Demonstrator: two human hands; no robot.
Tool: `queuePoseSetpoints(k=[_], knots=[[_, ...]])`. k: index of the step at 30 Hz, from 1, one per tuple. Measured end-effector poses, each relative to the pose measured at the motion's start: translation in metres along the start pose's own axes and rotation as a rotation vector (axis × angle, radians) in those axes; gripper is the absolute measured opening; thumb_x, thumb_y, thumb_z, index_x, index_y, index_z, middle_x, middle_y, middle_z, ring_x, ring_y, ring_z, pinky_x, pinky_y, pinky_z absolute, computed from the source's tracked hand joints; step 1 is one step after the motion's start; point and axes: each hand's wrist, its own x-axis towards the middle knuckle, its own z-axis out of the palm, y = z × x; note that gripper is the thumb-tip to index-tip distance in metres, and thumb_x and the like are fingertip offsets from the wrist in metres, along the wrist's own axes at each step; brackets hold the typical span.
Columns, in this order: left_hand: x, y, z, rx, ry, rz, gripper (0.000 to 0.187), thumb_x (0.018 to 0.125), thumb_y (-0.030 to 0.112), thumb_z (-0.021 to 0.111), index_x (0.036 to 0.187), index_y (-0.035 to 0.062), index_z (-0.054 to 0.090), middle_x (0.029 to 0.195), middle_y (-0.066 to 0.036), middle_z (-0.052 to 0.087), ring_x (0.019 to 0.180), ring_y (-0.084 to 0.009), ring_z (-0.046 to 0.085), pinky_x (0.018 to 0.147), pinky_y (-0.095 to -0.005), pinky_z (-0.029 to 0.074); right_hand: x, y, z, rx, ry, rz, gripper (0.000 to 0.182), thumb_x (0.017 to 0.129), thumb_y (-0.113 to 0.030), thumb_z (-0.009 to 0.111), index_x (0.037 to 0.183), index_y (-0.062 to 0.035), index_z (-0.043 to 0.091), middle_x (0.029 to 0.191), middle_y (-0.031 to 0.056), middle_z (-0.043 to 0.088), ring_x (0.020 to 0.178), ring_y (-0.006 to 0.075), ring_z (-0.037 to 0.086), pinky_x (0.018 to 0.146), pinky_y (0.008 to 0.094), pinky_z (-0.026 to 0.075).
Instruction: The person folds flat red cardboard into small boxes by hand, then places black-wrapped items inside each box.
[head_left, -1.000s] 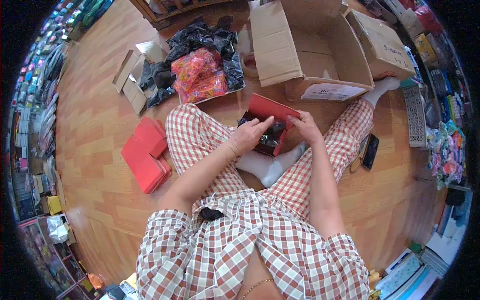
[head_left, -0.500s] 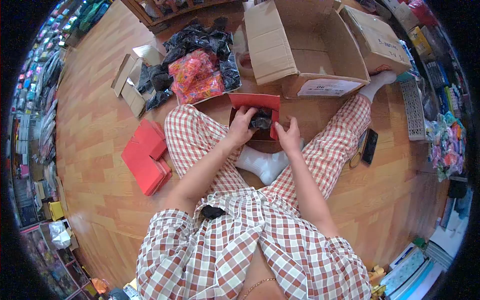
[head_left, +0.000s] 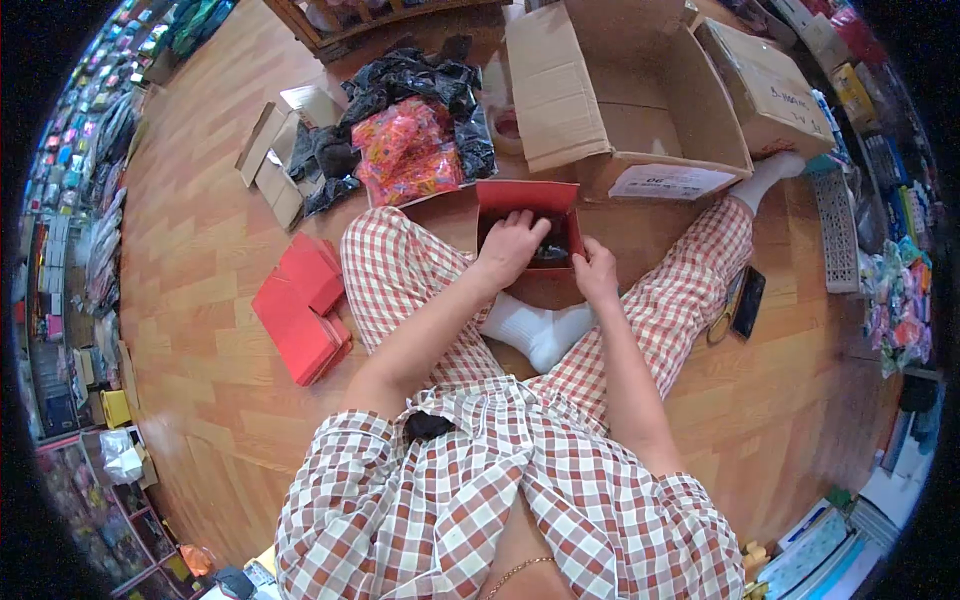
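A small red cardboard box (head_left: 528, 194) stands on the floor between my legs with its lid flap raised. Inside it lies a shiny black plastic bag (head_left: 549, 252), partly covered by my fingers. My left hand (head_left: 513, 246) reaches into the box from the left, its bent fingers closed on the bag; the fingertips are partly hidden. On the right, my right hand (head_left: 596, 270) pinches the box's side wall between thumb and fingers. Flat red box pieces (head_left: 300, 308) lie stacked on the floor beside my left knee.
Ahead are black plastic bags (head_left: 410, 85) and a clear bag of orange-red pieces (head_left: 405, 150). A large open carton (head_left: 560, 90) stands ahead right, beside a closed carton (head_left: 770, 95). Scissors (head_left: 722, 318) and a phone (head_left: 748, 303) lie by my right leg. Packed shelves line both sides.
My left hand has moved deeper into the red box, over the black bag. My right hand has closed on the box's side wall. The whole view has shifted slightly.
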Motion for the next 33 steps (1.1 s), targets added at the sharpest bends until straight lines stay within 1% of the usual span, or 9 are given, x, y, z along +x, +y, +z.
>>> queuePoseSetpoints(k=[5, 8, 10, 16, 20, 28, 30, 31, 33], knots=[[0.007, 0.017, 0.004, 0.056, -0.188, 0.138, 0.032, 0.080, 0.012, 0.049, 0.112, 0.0093, 0.050, 0.110, -0.016, 0.051, 0.109, -0.0312, 0.050, 0.090, -0.0438, 0.042, -0.007, 0.012, -0.001, 0.031, 0.027, -0.025, 0.026, 0.076, -0.006, 0.053, 0.100, -0.0001, 0.060, 0.089, 0.0240, 0.062, 0.089, 0.0386, 0.061, 0.076, 0.0431, 0.048], [0.008, 0.010, -0.004, -0.108, -0.413, 0.087, 0.057, 0.072, 0.014, 0.067, 0.125, 0.0114, 0.046, 0.130, -0.018, 0.042, 0.125, -0.0363, 0.037, 0.102, -0.0436, 0.035, -0.012, 0.012, 0.000, 0.023, 0.006, 0.061, 0.025, 0.076, -0.007, 0.054, 0.100, 0.0002, 0.060, 0.090, 0.0239, 0.062, 0.090, 0.0392, 0.061, 0.077, 0.0429, 0.047], [0.000, 0.005, -0.019, -0.265, -0.179, 0.089, 0.059, 0.067, 0.010, 0.071, 0.122, 0.0108, 0.048, 0.122, -0.017, 0.048, 0.117, -0.0368, 0.045, 0.097, -0.0455, 0.038, -0.013, 0.020, 0.002, 0.046, 0.048, 0.018, 0.025, 0.077, -0.008, 0.055, 0.100, 0.0000, 0.061, 0.091, 0.0236, 0.063, 0.090, 0.0396, 0.061, 0.077, 0.0428, 0.047], [-0.018, 0.001, -0.036, -0.161, -0.478, 0.009, 0.012, 0.072, 0.009, 0.061, 0.083, 0.0048, 0.065, 0.085, -0.015, 0.062, 0.082, -0.0351, 0.061, 0.078, -0.0433, 0.049, -0.008, 0.003, -0.010, -0.011, 0.032, 0.077, 0.022, 0.077, -0.006, 0.055, 0.097, 0.0002, 0.062, 0.090, 0.0230, 0.063, 0.087, 0.0396, 0.061, 0.074, 0.0419, 0.048], [-0.031, 0.002, -0.004, 0.225, -0.459, 0.235, 0.015, 0.072, 0.012, 0.056, 0.082, 0.0056, 0.067, 0.080, -0.015, 0.063, 0.084, -0.0291, 0.064, 0.069, -0.0415, 0.050, -0.010, 0.012, -0.009, 0.050, 0.039, -0.026, 0.022, 0.078, -0.006, 0.055, 0.097, -0.0005, 0.063, 0.089, 0.0229, 0.063, 0.086, 0.0391, 0.061, 0.073, 0.0416, 0.048], [-0.017, 0.004, -0.059, -0.146, -0.594, 0.141, 0.021, 0.073, 0.012, 0.064, 0.093, 0.0028, 0.064, 0.087, -0.014, 0.062, 0.084, -0.0320, 0.060, 0.076, -0.0424, 0.048, -0.009, 0.018, -0.009, -0.045, 0.104, -0.033, 0.022, 0.076, -0.010, 0.060, 0.095, 0.0031, 0.061, 0.091, 0.0231, 0.063, 0.088, 0.0381, 0.060, 0.078, 0.0430, 0.047], [-0.024, 0.000, -0.074, -0.560, -0.012, 0.164, 0.026, 0.074, 0.009, 0.068, 0.097, 0.0017, 0.060, 0.091, -0.012, 0.060, 0.087, -0.0300, 0.058, 0.079, -0.0403, 0.048, -0.009, 0.016, -0.007, -0.058, 0.123, -0.104, 0.024, 0.076, -0.011, 0.062, 0.095, 0.0029, 0.060, 0.092, 0.0225, 0.062, 0.088, 0.0385, 0.059, 0.078, 0.0433, 0.046], [-0.032, -0.006, -0.073, -0.563, -0.011, 0.157, 0.026, 0.074, 0.009, 0.068, 0.097, 0.0017, 0.060, 0.091, -0.012, 0.060, 0.087, -0.0300, 0.058, 0.079, -0.0403, 0.048, -0.010, 0.013, -0.007, -0.072, 0.140, -0.174, 0.027, 0.075, -0.013, 0.063, 0.096, 0.0028, 0.058, 0.093, 0.0218, 0.061, 0.088, 0.0390, 0.058, 0.079, 0.0436, 0.046], [-0.047, -0.018, -0.071, -0.666, 0.308, -0.412, 0.039, 0.071, 0.008, 0.072, 0.105, 0.0025, 0.055, 0.098, -0.012, 0.056, 0.093, -0.0257, 0.055, 0.084, -0.0381, 0.045, -0.013, 0.010, -0.004, -0.119, 0.143, -0.167, 0.028, 0.075, -0.013, 0.064, 0.097, 0.0018, 0.056, 0.092, 0.0209, 0.059, 0.087, 0.0389, 0.057, 0.078, 0.0437, 0.046]])
